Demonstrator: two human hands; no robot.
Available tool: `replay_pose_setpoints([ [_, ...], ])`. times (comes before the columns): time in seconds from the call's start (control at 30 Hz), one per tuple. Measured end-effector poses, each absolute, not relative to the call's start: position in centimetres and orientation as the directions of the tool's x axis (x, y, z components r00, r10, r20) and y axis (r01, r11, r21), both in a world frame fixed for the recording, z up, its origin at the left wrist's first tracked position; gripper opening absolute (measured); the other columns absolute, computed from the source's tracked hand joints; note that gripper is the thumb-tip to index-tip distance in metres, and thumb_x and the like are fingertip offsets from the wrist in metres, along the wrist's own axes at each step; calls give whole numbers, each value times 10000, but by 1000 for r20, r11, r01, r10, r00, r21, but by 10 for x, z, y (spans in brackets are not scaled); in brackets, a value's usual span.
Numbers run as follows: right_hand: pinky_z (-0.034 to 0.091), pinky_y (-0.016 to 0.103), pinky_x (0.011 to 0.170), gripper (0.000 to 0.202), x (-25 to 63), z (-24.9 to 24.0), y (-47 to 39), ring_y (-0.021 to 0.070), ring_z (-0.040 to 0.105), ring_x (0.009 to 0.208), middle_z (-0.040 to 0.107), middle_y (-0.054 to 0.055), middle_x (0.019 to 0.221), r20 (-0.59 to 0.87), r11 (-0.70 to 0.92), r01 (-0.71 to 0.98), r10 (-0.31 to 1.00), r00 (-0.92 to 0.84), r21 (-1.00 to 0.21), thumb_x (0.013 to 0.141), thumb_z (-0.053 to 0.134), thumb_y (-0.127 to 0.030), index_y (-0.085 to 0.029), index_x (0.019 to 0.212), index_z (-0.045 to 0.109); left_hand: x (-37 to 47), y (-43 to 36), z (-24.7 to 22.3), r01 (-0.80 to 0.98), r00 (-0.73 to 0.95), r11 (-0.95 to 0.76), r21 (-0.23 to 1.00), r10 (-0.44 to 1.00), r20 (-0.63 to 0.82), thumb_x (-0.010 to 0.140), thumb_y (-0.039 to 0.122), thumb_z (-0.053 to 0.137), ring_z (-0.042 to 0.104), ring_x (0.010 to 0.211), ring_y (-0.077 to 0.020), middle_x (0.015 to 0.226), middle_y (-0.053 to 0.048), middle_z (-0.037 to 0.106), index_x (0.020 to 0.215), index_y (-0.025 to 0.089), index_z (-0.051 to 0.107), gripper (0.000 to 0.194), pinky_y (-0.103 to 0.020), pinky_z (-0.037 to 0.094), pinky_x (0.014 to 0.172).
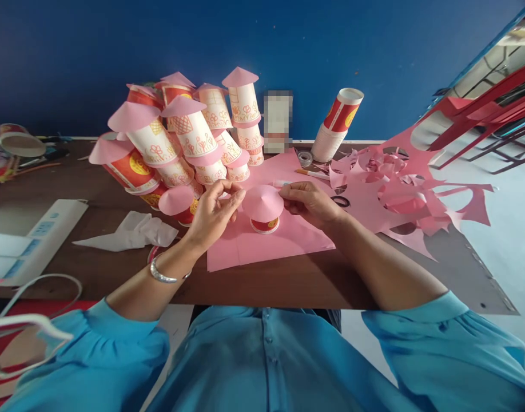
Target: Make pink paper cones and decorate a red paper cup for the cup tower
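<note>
A dark brown table (245, 290) stands before you, against a deep blue wall (262, 40). On it a pink paper sheet (241, 252) is spread, and above this sheet is a shallow pink paper cone (262, 205), covering the top of a small red paper cup (265, 225). Your left hand (213, 214) is at the cone's left edge, thumb and forefinger brought together on the rim. Your right hand (311, 200) is at the cone's right edge, fingers nearly closed, pinching the rim too. Behind and left of the cone, many decorated paper cups (198, 137) are piled like towers with pink roofs. Behind and right of it, a leaning stack of white and red paper cups (326, 143) stands; pink cut-out paper scraps (400, 200) lie to its right.
</note>
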State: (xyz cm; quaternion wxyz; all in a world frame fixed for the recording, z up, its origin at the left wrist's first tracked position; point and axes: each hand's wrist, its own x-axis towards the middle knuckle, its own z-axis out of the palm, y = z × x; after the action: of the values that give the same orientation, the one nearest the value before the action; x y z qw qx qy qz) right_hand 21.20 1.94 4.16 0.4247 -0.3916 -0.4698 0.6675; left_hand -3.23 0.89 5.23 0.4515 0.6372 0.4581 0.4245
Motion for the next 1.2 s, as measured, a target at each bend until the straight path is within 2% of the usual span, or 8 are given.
replay_pose_setpoints([
  [0.07, 232, 241, 479, 356, 212, 39, 20, 79, 400, 528, 506, -28, 577, -134, -208, -198, 934, -332, -958, 686, 873, -428, -167, 627, 639, -31, 9, 52, 169, 250, -57, 984, 968, 13, 901, 558, 688, 435, 468, -56, 664, 59, 477, 907, 211, 563, 369, -200, 296, 418],
  [0.17, 246, 232, 464, 321, 212, 34, 23, 76, 393, 516, 530, -22, 583, -130, -209, -212, 934, -333, -955, 689, 863, -396, -169, 625, 644, -30, 11, 49, 128, 299, 61, 990, 949, -97, 864, 603, 708, 377, 455, -43, 668, 62, 427, 820, 203, 527, 441, -210, 246, 396],
  [0.33, 338, 235, 452, 282, 215, 29, 26, 90, 430, 496, 536, -27, 542, -121, -204, -229, 936, -330, -952, 703, 828, -360, -182, 609, 631, -30, 14, 43, 53, 350, 160, 986, 922, -168, 818, 605, 757, 332, 460, -17, 730, 55, 432, 801, 189, 520, 479, -200, 196, 393],
  [0.47, 406, 232, 456, 264, 217, 26, 27, 94, 486, 475, 556, -28, 532, -127, -214, -239, 935, -332, -947, 701, 820, -353, -173, 627, 642, -30, 14, 40, 41, 407, 251, 967, 880, -246, 775, 606, 786, 305, 432, -20, 650, 70, 402, 767, 186, 529, 493, -203, 142, 389],
  [0.67, 457, 228, 460, 253, 216, 24, 27, 105, 541, 491, 598, -12, 554, -128, -209, -219, 933, -335, -953, 701, 816, -361, -161, 655, 667, -30, 15, 39, 0, 437, 309, 951, 856, -278, 732, 548, 812, 330, 449, -27, 662, 46, 479, 750, 182, 556, 447, -200, 147, 410],
  [0.83, 495, 231, 473, 261, 216, 23, 27, 111, 573, 500, 610, -9, 573, -135, -219, -217, 929, -344, -951, 710, 832, -360, -154, 676, 674, -30, 15, 36, -16, 461, 335, 942, 838, -290, 732, 495, 825, 341, 454, -28, 640, 49, 475, 743, 179, 580, 401, -196, 148, 426],
  [1.03, 509, 229, 478, 270, 217, 22, 26, 113, 588, 509, 620, -6, 582, -139, -222, -207, 925, -352, -953, 716, 852, -364, -148, 695, 692, -27, 13, 37, -54, 452, 345, 937, 845, -286, 739, 411, 849, 340, 466, -20, 603, 64, 424, 682, 175, 514, 413, -187, 162, 442],
  [1.2, 507, 241, 454, 408, 219, 24, 25, 128, 604, 508, 616, 0, 597, -141, -220, -195, 924, -356, -956, 748, 865, -516, -161, 707, 669, -27, 13, 36, -43, 443, 353, 935, 845, -299, 717, 396, 851, 341, 465, -24, 611, 58, 449, 679, 180, 518, 399, -191, 167, 438],
])
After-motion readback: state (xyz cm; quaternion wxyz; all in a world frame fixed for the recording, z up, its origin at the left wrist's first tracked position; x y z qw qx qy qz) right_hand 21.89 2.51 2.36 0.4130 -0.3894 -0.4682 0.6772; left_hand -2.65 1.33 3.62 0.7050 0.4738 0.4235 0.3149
